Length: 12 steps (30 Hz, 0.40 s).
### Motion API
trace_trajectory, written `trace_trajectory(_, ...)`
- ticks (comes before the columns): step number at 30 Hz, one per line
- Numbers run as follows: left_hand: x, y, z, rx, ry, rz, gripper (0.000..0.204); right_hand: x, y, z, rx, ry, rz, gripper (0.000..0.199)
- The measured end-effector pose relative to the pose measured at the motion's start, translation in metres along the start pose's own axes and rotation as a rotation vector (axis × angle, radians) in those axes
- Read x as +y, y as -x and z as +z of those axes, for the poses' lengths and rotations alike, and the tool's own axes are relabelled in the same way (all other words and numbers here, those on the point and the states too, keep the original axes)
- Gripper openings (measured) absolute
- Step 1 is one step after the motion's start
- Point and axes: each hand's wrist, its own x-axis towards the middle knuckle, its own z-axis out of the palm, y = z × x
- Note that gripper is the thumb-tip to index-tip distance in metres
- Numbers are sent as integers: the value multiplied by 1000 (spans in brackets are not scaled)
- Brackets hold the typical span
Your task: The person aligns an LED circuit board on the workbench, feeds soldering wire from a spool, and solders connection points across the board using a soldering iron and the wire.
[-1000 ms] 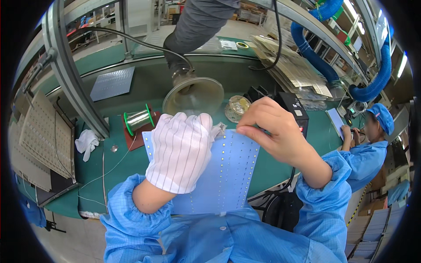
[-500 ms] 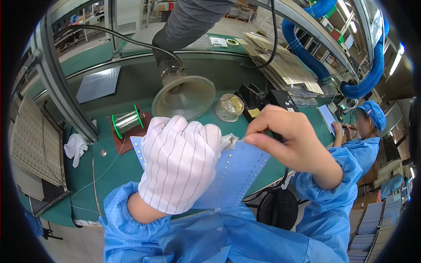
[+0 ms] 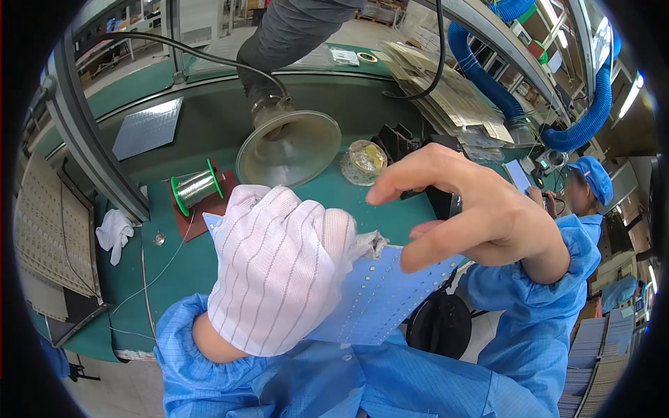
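Note:
My left hand [image 3: 282, 268], in a white striped glove, is closed on a light blue circuit board [image 3: 380, 296] dotted with small yellowish LEDs. The board slants below the glove, in front of my body, and the glove covers its left part. A crumpled greyish scrap [image 3: 369, 245] sticks out past the gloved thumb; whether it is the glove's tip or a bit of cloth I cannot tell. Bare and open, my right hand [image 3: 481, 216] hovers over the board's far right corner, thumb and forefinger apart, nothing visible between them.
A solder wire spool [image 3: 196, 187] rests on a brown pad at left, near a white glove [image 3: 114, 235]. Beyond my hands are a fume hood [image 3: 289, 150] and a round tub [image 3: 364, 163]. Boards stand in a rack [image 3: 56, 223]. A co-worker [image 3: 585, 188] sits at right.
My right hand has let go of the board's far edge; its fingers have spread and the hand has shifted right. The board has tilted and moved slightly right.

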Motion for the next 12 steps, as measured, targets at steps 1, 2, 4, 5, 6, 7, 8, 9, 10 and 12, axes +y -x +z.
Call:
trace_trajectory(1,1,0,-1,-2,-1,1,16,1,-2,0,-6,2,-6,17)
trace_trajectory(2,2,-1,-4,-15,7,-14,17,1,-3,0,-11,4,-12,16)
trace_trajectory(4,5,-1,-10,-30,17,-28,17,1,-1,5,28,-78,14,14)
trace_trajectory(5,7,0,-14,-96,43,-89,17,1,0,7,66,-159,41,12)
trace_trajectory(6,8,1,-16,-162,70,-149,19,3,3,8,68,-160,41,12)
trace_trajectory(7,7,1,-17,-162,70,-147,19,5,6,10,79,-275,55,11)
trace_trajectory(8,6,1,-18,-158,100,-131,18,7,8,12,91,-390,68,10)
trace_trajectory(9,5,1,-18,-153,131,-114,18,9,11,15,93,-389,68,10)
trace_trajectory(10,4,1,-18,-154,130,-112,18,12,13,20,157,-477,59,10)
trace_trajectory(12,3,2,-18,-120,198,-145,17,14,16,27,224,-562,49,13)
